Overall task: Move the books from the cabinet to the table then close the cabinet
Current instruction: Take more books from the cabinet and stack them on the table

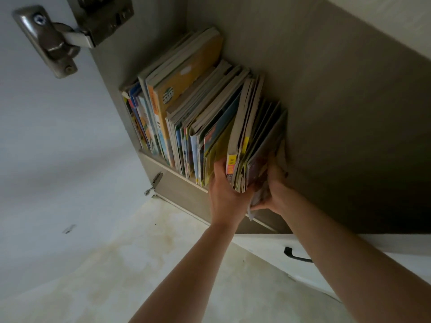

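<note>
A row of thin, colourful books (pixel 186 108) stands upright inside the open grey cabinet (pixel 326 113), packed from its left wall toward the middle. At the row's right end, a bundle of books (pixel 254 145) leans out slightly over the cabinet's bottom edge. My left hand (pixel 224 192) grips the bundle's left side, fingers tucked between it and the neighbouring yellow book. My right hand (pixel 272 190) holds the bundle's right side and underside. The table is not in view.
The open cabinet door (pixel 46 136) hangs at the left on a metal hinge (pixel 58 36). A lower hinge (pixel 154 183) sits at the cabinet's bottom edge. Below right is a white door with a black handle (pixel 296 255). The right part of the cabinet shelf holds no books.
</note>
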Demonstrator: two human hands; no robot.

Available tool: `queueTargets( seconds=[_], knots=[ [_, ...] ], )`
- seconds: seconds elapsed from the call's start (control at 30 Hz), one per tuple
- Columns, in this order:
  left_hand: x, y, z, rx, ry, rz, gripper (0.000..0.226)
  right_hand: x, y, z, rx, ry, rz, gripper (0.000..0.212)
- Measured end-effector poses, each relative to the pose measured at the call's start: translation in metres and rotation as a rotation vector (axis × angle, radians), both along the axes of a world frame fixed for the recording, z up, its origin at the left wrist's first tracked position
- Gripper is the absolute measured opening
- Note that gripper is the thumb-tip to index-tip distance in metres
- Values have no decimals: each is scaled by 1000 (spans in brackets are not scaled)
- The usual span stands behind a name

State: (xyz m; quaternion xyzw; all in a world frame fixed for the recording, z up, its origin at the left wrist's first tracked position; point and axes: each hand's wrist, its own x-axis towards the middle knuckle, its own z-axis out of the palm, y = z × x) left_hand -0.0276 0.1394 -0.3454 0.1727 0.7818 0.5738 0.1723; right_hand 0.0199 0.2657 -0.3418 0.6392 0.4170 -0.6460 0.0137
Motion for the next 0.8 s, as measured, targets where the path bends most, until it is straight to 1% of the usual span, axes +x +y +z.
queueTargets(
  seconds=[0.07,0.17,0.3,0.4,0.47,0.53,0.57,0.6,0.7,0.77,0.8],
  knots=[
    [-4,1,-2,26,-1,-44,80,-4,-4,11,11,38,2,122],
    [-9,4,4,65,-33,-98,78,-10,-17,32,17,43,20,101],
    [-10,4,9,79,-20,-33,63,-10,-18,26,18,103,33,94],
    [-15,-7,14,95,8,-6,66,-10,-25,25,25,147,37,93],
    [-16,-19,19,101,42,-15,70,-10,-33,27,22,167,52,79],
    [-17,-36,22,90,76,-47,69,-5,-41,27,6,218,73,56],
    [-18,-45,23,83,95,-72,68,-2,-44,25,11,237,129,43],
    [-18,-54,22,73,116,-99,68,1,-47,26,30,230,181,36],
    [-16,-80,21,42,159,-156,72,7,-50,32,134,144,248,50],
    [-14,-93,18,37,132,-185,76,12,-44,37,172,134,268,54],
    [-13,-99,15,35,123,-195,74,15,-39,40,214,127,287,58]
  ],
)
